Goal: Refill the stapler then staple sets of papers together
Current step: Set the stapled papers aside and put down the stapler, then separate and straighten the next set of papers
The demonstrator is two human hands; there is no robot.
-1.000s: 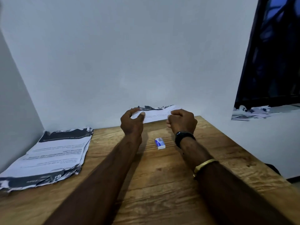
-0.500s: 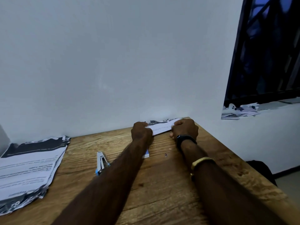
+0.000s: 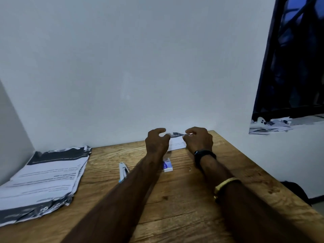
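Print on paper set (image 3: 177, 143), staple box (image 3: 168, 166): blurred, unreadable; arms stretched forward; paper set pinched by right hand (image 3: 199, 139); left hand (image 3: 156, 141) clawed beside, grip unclear.

Arms outstretched, left hand (image 3: 157, 141), right hand (image 3: 199, 139) curled

The scene is dim with a cool blue-grey cast. The plain white wall (image 3: 122, 67) is the brightest surface, the black-framed window (image 3: 298, 58) at the right shows only dark blue, and the left hand (image 3: 156, 142), the right hand (image 3: 199, 140) and both forearms are underexposed almost to silhouette. Shadows are soft and faint, the clearest being a dull patch on the brown wooden table (image 3: 184, 199) under the left forearm. The wide lens tilts the window frame and splays the table's edges, and the fingertips and the print on the grey-and-white stack of papers (image 3: 45, 176) look soft and smeared.
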